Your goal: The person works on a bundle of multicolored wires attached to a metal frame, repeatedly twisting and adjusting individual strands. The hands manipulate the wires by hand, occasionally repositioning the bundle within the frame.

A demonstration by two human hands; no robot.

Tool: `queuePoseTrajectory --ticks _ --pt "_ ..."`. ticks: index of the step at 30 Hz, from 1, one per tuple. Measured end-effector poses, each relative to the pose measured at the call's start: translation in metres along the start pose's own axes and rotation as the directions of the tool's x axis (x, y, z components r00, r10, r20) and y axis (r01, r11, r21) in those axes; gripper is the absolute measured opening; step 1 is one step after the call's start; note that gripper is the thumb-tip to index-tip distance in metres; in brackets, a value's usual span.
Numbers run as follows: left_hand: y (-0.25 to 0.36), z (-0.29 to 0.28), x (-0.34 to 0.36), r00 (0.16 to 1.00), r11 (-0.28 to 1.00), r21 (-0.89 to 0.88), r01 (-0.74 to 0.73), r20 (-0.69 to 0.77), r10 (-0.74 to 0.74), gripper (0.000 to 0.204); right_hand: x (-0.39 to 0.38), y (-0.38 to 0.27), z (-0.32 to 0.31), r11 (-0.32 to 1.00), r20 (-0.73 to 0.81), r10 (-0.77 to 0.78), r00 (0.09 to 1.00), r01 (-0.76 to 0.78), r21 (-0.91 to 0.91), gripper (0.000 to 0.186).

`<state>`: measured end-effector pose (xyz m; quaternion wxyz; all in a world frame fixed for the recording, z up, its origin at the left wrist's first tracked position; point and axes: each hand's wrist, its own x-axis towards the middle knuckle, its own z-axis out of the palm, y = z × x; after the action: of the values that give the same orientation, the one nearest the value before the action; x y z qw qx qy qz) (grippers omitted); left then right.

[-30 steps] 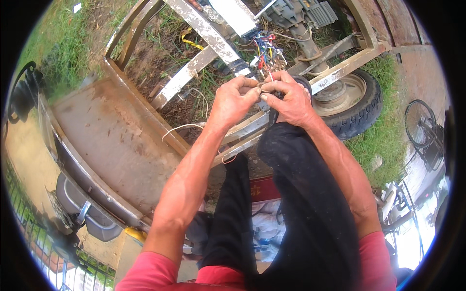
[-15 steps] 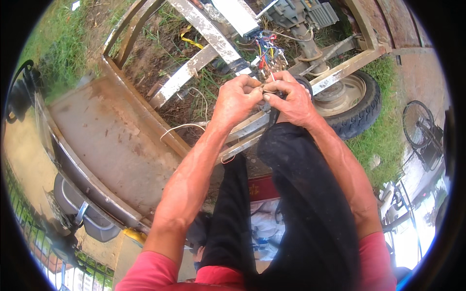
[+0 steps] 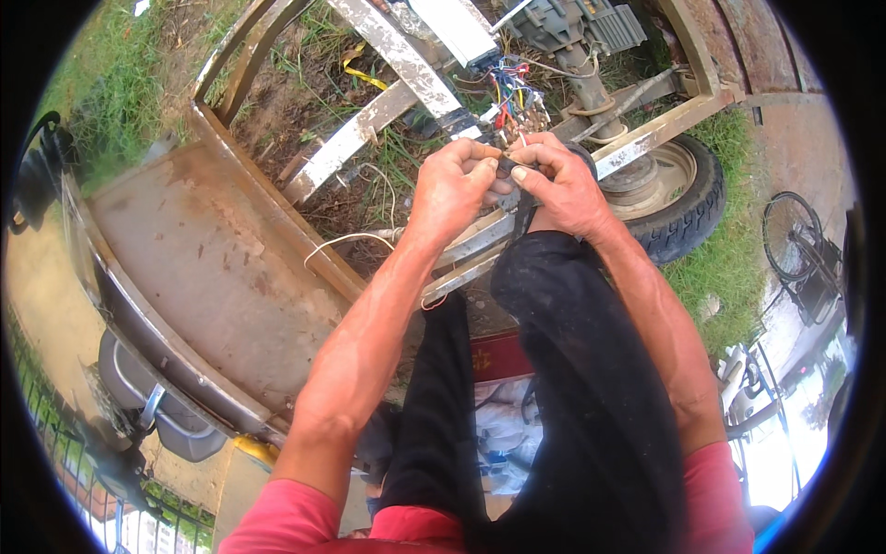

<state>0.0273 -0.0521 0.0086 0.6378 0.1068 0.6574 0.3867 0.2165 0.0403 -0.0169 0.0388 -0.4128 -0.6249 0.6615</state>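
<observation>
Fingers (image 3: 472, 150) of left hand (image 3: 448, 192) pinched nearly closed at the tips, meeting the right hand (image 3: 570, 192); both grip a small dark piece (image 3: 506, 167), mostly hidden, exact kind can't be told. Right thumb and index also closed on it. Thin white lead (image 3: 522, 139) pokes up by the right fingertips. Piece sits above the raised knee, just below the wire bundle (image 3: 509, 88).

Writing: red panel (image 3: 498, 358) between the legs carries yellow characters, partly covered. White box (image 3: 454, 35), smooth and rectangular, has no markings I can make out at this size.

Materials: wires thin, plastic-coated, red, blue, yellow and white, tangled, coppery ends near the hands. Metal frame (image 3: 392, 55) square-edged, white paint flaking to brown. Flat sheet panel (image 3: 217, 245) at left, rust-stained, curved by the lens. Grey housing (image 3: 565, 28) with ribbed fins, metal, joined to a round axle tube. Tire (image 3: 688, 217) black rubber, chunky tread, round dull-cream rim. White cable (image 3: 349, 240) loops over the frame edge beside the left forearm. Yellow strap (image 3: 360, 72) lies crumpled on soil and grass. Trousers (image 3: 591, 369) black matte cloth, dusty at the knee; sleeves (image 3: 715, 489) red.
</observation>
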Motion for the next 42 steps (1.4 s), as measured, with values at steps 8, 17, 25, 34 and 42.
queuePoseTrajectory --ticks 8,17,25,34,42 --pt "-0.004 0.003 -0.004 0.998 0.998 0.020 -0.063 -0.019 0.063 0.024 0.003 0.001 -0.004 0.999 0.016 -0.046 0.999 0.045 0.021 0.024" --pt "-0.010 0.011 -0.009 0.980 0.981 0.036 -0.193 -0.047 0.194 0.025 0.001 0.006 -0.008 0.995 0.026 -0.065 0.998 0.063 0.071 0.024" --pt "-0.012 0.021 -0.014 0.949 0.956 0.127 -0.263 -0.145 0.280 0.021 -0.003 0.005 -0.006 0.998 -0.002 -0.063 0.998 0.063 0.023 0.023" --pt "-0.018 0.029 -0.014 0.900 0.921 0.180 -0.345 -0.215 0.379 0.014 -0.004 0.003 -0.004 0.999 -0.028 -0.036 0.999 0.036 0.000 0.026" --pt "-0.019 0.020 -0.012 0.913 0.923 0.207 -0.325 -0.186 0.363 0.013 -0.003 -0.006 -0.003 0.993 -0.040 0.015 0.999 -0.019 -0.117 0.031"
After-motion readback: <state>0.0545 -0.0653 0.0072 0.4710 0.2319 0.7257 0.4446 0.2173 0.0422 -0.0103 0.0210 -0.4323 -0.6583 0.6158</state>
